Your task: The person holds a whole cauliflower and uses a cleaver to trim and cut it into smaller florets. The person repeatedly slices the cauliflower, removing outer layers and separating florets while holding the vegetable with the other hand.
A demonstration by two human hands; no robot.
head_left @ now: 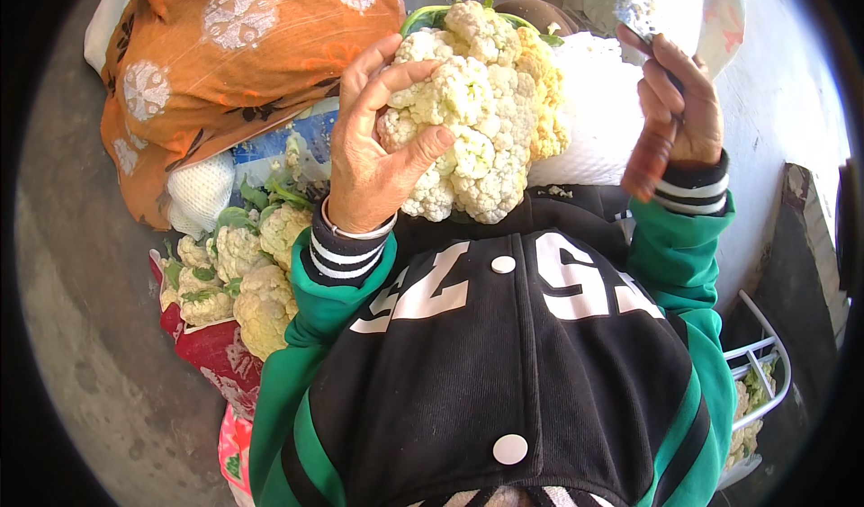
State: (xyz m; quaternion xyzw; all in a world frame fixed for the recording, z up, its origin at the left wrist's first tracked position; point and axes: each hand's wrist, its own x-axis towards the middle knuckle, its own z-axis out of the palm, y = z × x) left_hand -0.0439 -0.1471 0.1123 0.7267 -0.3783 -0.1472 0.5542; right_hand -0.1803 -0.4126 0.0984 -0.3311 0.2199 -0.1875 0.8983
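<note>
Front and centre, it's a big, creamy cauliflower (472,102), held up just in front of the person's chest, green leaf curling over its top edge. Yellower florets bulge at its right side; same head or another, I can't tell. The left hand (382,138) has it from the left, fingers spread wide, thumb pressed across the front. Over to the right, well apart from the florets, the right hand (675,102) is raised, closed around a knife (648,161), reddish-brown handle down, speckled blade up. Between them sits white mesh padding (594,107). Look left: an orange patterned cloth (243,66) bulges beside a blue sheet (301,143), and below that, more cauliflowers (238,264) crowd onto a dark red cloth (211,354). Far right, low down, a white metal rack (772,399) stands by yet more florets (745,430).
</note>
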